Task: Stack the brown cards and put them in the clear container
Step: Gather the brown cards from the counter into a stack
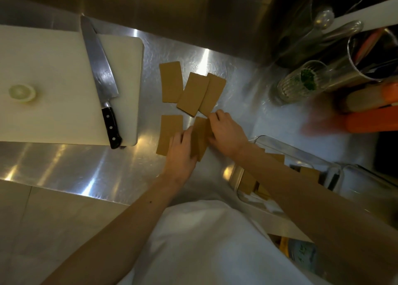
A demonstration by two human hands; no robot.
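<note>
Partly done, by the look of it: some brown cards already sit in the clear container [301, 153], under the right forearm. Both hands close their fingers on a small stack of brown cards [200, 134], left hand [182, 151] against right hand [226, 132]. Three loose cards [196, 91] lie just beyond the fingers on the worktop [75, 166], another card [169, 132] touches the left fingers; these still need gathering.

- Left hand [182, 150]: palm down, fingers curled, gripping near end of small stack of cards [200, 137].
- Right hand [227, 132]: palm down, fingertips pinching stack's far end.
- Both forearms bare, extended fwd, converging at centre.
</note>
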